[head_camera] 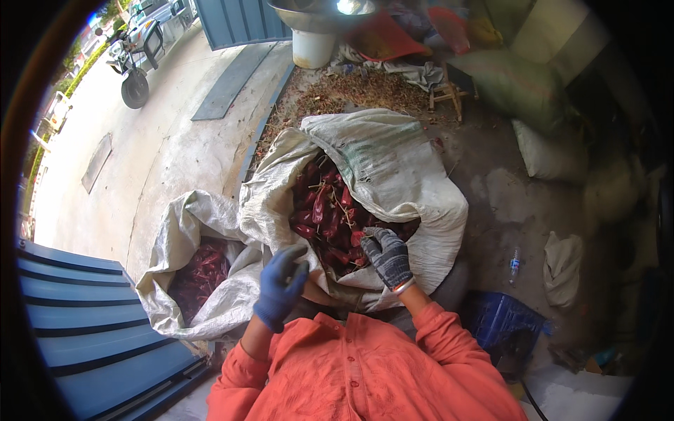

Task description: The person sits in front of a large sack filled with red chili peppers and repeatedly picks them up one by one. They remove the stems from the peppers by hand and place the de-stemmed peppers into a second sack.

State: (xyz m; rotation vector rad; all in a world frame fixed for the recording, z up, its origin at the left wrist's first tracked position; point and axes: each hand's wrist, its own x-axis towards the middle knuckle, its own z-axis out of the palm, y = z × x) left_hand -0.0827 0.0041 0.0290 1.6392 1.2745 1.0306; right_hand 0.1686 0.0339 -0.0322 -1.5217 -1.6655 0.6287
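Note:
A large white woven sack (389,158) stands before me with its mouth rolled back, full of dried red chili peppers (331,210) with pale stems. My right hand (387,255), in a grey striped knit glove, is over the near right part of the mouth. Its fingertips are closed at the stem end of one brighter red chili pepper (357,238). In a blue glove, my left hand (281,287) hovers between the two sacks, slightly blurred, fingers and thumb apart and nothing visible in it. To its left, a smaller white woven sack (163,273) holds more dark red chilies (202,276).
Beyond the sack, dry stems and scraps (363,89) litter the floor near a small wooden stool (447,94) and a white bucket (312,48) under a metal basin (310,16). A blue crate (500,321) and plastic bottle (514,266) are at right. Blue metal door panels (105,337) flank the left.

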